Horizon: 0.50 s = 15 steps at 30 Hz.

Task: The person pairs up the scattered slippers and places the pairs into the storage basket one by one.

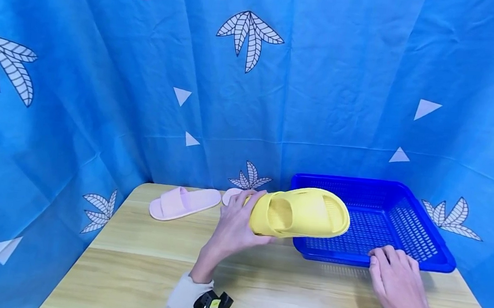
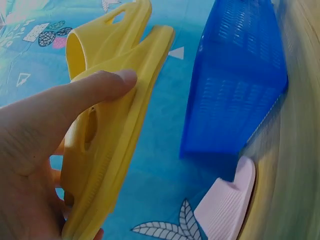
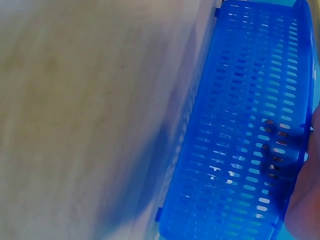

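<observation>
My left hand [image 1: 233,228] grips a pair of yellow slippers [image 1: 309,213], lifted above the table, toes pointing right and overlapping the basket in the head view. Two yellow slippers [image 2: 112,145] show pressed together in the left wrist view, the thumb [image 2: 107,86] across the side of the nearer one. At the near rim of the blue plastic basket [image 1: 330,258], my right hand [image 1: 400,284] has its fingers hooked over the edge. In the right wrist view, that hand [image 3: 306,200] is at the right border, and dark finger shapes show through the slotted basket wall [image 3: 240,130].
A pale pink slipper [image 1: 182,203] lies at the table's back left. Part of another pink slipper [image 1: 230,194] shows behind my left hand. The wooden table [image 1: 142,262] backs onto a blue curtain [image 1: 344,84] with leaf and triangle prints.
</observation>
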Each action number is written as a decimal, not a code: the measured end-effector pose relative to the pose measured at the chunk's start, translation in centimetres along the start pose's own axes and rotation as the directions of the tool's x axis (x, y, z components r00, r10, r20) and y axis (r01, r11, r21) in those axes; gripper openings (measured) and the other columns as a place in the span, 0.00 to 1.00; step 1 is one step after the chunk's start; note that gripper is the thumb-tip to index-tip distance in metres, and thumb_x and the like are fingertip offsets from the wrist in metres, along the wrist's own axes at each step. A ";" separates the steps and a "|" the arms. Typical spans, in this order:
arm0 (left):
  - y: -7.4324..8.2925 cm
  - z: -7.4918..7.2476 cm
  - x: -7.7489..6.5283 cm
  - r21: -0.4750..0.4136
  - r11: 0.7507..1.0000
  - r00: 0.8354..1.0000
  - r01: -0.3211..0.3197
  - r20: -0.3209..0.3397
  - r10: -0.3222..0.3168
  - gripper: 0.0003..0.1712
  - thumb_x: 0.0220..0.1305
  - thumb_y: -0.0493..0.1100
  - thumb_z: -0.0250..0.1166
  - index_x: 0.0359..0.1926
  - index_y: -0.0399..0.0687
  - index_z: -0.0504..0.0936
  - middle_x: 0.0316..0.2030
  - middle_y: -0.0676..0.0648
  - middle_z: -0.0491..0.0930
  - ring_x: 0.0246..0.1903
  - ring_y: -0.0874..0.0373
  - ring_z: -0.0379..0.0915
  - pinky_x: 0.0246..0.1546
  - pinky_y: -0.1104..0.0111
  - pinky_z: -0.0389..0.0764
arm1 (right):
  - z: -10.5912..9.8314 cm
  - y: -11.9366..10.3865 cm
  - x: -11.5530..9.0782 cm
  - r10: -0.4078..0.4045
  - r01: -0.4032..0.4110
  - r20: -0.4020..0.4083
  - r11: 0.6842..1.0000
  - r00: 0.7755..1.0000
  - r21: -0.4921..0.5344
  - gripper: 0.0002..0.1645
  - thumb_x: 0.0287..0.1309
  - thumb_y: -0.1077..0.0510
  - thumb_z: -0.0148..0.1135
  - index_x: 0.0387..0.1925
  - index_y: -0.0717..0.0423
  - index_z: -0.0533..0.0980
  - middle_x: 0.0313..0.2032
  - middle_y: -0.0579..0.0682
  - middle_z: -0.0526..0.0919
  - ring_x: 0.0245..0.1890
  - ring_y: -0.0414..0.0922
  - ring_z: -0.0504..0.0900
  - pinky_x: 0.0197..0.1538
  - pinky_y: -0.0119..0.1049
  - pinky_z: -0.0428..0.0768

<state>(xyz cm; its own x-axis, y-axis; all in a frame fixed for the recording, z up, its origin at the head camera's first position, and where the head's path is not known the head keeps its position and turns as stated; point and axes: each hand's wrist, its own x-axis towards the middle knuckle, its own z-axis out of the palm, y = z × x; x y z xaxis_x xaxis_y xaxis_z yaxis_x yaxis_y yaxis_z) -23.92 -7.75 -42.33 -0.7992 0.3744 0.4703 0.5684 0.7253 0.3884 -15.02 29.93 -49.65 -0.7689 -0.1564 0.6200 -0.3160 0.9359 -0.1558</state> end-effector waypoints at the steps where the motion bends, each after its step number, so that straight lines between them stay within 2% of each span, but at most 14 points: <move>1: 0.2 0.2 0.2 -0.007 1.000 1.000 0.013 0.004 -0.013 0.62 0.37 0.71 0.80 0.73 0.57 0.69 0.65 0.46 0.70 0.61 0.43 0.64 0.52 0.38 0.70 | 0.0 0.0 0.0 -0.002 0.002 0.000 1.000 1.000 0.002 0.09 0.70 0.60 0.51 0.38 0.55 0.78 0.37 0.52 0.78 0.40 0.57 0.73 0.45 0.58 0.65; 5: 1.0 0.8 1.0 -0.007 0.999 0.999 0.035 -0.005 -0.035 0.61 0.37 0.68 0.79 0.74 0.55 0.68 0.65 0.47 0.69 0.61 0.44 0.64 0.49 0.40 0.71 | -0.2 -0.2 0.1 -0.002 0.002 0.004 1.000 1.000 0.004 0.09 0.70 0.61 0.51 0.38 0.55 0.78 0.37 0.52 0.78 0.40 0.57 0.73 0.45 0.58 0.66; 11: 2.3 1.9 2.6 0.039 0.998 0.999 0.046 0.001 -0.046 0.63 0.37 0.66 0.79 0.76 0.55 0.65 0.66 0.46 0.67 0.62 0.45 0.64 0.42 0.46 0.73 | -0.3 -0.4 0.2 0.005 -0.006 0.016 1.000 1.000 0.016 0.10 0.71 0.61 0.50 0.38 0.55 0.78 0.37 0.52 0.78 0.40 0.56 0.73 0.45 0.57 0.65; 15: 3.4 2.7 3.5 0.002 0.998 0.998 0.062 0.011 -0.062 0.63 0.40 0.66 0.79 0.77 0.58 0.64 0.65 0.46 0.69 0.62 0.45 0.65 0.42 0.48 0.72 | -0.3 -0.4 0.2 0.003 -0.003 0.011 1.000 1.000 0.015 0.10 0.70 0.62 0.50 0.38 0.55 0.78 0.36 0.51 0.78 0.39 0.56 0.73 0.44 0.58 0.65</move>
<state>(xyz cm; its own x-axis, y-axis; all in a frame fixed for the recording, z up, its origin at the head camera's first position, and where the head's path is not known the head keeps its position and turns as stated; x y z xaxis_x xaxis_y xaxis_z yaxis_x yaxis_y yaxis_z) -25.29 -2.39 -41.45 -0.8349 0.3354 0.4364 0.5176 0.7481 0.4153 -14.87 29.65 -49.28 -0.7759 -0.1568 0.6111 -0.3217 0.9316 -0.1694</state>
